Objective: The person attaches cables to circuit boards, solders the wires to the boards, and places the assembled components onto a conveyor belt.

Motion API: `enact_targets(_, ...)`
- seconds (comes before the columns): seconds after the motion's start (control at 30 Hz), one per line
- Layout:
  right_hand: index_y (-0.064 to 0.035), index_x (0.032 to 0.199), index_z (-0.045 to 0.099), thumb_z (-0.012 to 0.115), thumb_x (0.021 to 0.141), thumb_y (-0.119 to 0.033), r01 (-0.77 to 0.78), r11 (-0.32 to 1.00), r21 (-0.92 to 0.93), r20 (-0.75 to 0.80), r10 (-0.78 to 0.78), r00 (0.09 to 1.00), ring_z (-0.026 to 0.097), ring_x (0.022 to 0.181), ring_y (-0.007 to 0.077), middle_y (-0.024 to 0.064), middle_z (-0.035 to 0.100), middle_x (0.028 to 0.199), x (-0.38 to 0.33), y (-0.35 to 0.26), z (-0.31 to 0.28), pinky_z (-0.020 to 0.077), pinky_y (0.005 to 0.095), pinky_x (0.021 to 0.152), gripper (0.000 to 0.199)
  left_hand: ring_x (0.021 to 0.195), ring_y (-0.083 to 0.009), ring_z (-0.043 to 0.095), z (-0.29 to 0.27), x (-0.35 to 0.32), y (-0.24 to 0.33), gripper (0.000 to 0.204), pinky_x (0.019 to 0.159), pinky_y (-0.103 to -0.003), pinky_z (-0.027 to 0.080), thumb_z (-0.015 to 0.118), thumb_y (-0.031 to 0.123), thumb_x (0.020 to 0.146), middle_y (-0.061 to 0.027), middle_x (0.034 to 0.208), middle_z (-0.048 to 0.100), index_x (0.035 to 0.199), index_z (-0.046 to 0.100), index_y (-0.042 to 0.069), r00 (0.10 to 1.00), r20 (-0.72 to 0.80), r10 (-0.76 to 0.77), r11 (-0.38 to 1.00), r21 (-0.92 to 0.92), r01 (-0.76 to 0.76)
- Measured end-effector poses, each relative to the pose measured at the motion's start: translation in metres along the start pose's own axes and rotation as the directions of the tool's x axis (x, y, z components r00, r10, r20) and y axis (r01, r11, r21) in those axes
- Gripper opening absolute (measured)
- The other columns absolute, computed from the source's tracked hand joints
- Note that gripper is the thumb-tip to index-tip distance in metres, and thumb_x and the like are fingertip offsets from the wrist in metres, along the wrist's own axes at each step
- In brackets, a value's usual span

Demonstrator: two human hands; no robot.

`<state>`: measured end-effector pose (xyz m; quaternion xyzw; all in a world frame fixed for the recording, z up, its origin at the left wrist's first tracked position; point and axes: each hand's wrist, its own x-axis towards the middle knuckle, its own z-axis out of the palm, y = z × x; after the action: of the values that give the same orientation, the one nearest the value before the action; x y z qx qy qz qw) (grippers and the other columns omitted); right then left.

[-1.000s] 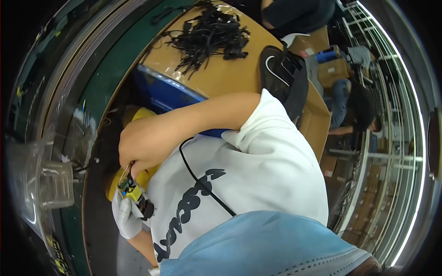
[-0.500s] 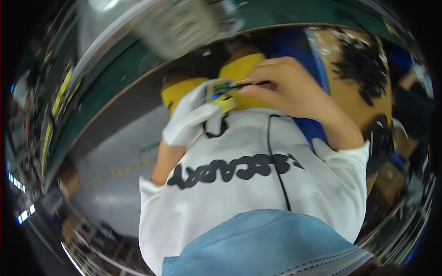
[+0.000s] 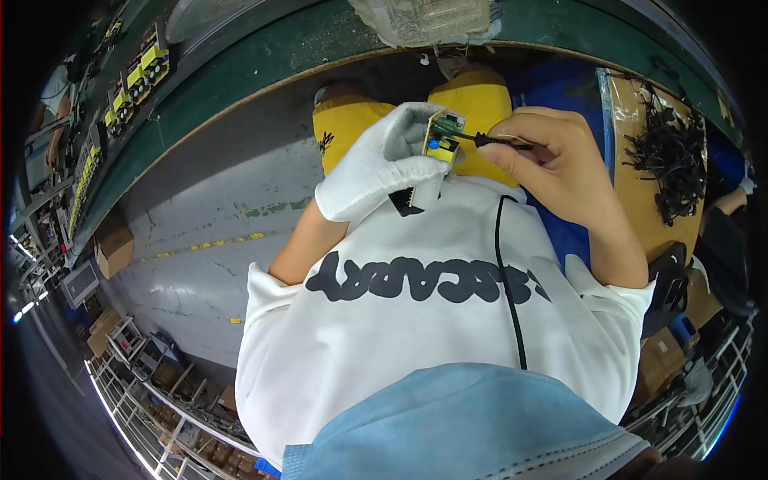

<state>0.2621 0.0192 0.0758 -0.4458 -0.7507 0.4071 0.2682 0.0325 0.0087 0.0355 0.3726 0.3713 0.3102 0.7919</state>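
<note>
In a white glove, my left hand is closed around a small circuit board that carries a yellow block and a blue round part. The board is tilted on edge above my lap. My bare right hand pinches a black cable behind its ribbed sleeve. From that sleeve, thin dark leads reach the green end of the board; whether they are fixed to it I cannot tell. Glove and fingers hide the board's left side and part of the cable.
A pile of black cables lies on a brown surface at the right. Ahead runs a green bench edge with a clear plastic tray. Several similar boards line the far left. Another person's arm shows at the far right.
The whole view has shifted, so both hands appear farther right. The circuit board and the cable remain in the same hands, and the earlier blur is gone.
</note>
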Motion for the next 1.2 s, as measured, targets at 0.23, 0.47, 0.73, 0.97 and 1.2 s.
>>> enact_targets(0.23,0.0002,0.085,0.062,0.072,0.084,-0.012,-0.262,0.824,0.503,0.089,0.252,0.964,0.042,0.056,0.0024,-0.0036,0.053,0.061,0.002,0.025,0.017,0.0315,0.0205,0.051,0.016,0.083,-0.0156,0.06,0.001,0.008,-0.007,0.078,0.074,-0.026,0.049,0.08,0.028,0.071,-0.0105,0.094,0.062,0.132,0.041,-0.001,0.997,0.056,0.044,0.995,-0.097,-0.038)
enact_targets(0.47,-0.0046,0.083,0.057,0.071,0.085,-0.011,-0.273,0.69,0.67,0.108,0.273,0.956,0.053,0.062,0.0022,-0.0021,0.058,0.068,0.008,0.024,0.03,0.0375,0.0178,0.055,0.016,0.077,-0.0132,0.057,0.002,0.01,-0.017,0.07,0.069,-0.024,0.046,0.074,0.022,0.073,-0.0102,0.09,0.062,0.132,0.042,-0.001,0.981,0.157,0.116,0.937,-0.344,-0.055)
enact_targets(0.73,-0.0054,0.088,0.058,0.068,0.088,-0.011,-0.34,0.497,0.798,0.186,0.335,0.924,0.051,0.062,0.0029,-0.0004,0.062,0.073,0.008,0.029,0.034,0.0377,0.018,0.056,0.011,0.07,-0.0127,0.055,0.012,0.009,-0.008,0.074,0.062,-0.024,0.045,0.07,0.026,0.068,-0.0079,0.087,0.057,0.13,0.044,-0.004,0.998,0.056,0.039,0.914,-0.404,-0.013)
enact_targets(0.97,-0.002,0.104,0.066,0.059,0.095,-0.016,-0.04,0.878,0.477,-0.244,0.176,0.954,0.046,0.065,0.004,-0.0018,0.057,0.075,0.014,0.035,0.022,0.0359,0.0182,0.057,0.019,0.073,-0.0133,0.056,0.011,0.021,0.001,0.048,0.066,-0.025,0.047,0.062,0.011,0.079,-0.012,0.101,0.063,0.123,0.05,-0.002,0.989,-0.099,0.108,0.966,-0.225,-0.128)
enact_targets(1.2,0.0013,0.096,0.07,0.059,0.091,-0.008,0.148,0.989,-0.018,-0.252,-0.148,0.956,0.039,0.059,0.0061,0.001,0.045,0.064,0.013,0.008,-0.012,0.027,0.0225,0.05,0.015,0.085,-0.011,0.063,0.014,0.034,-0.001,0.036,0.074,-0.023,0.051,0.072,0.004,0.081,-0.0104,0.099,0.069,0.113,0.056,-0.001,0.934,-0.212,0.288,0.952,-0.044,-0.304)
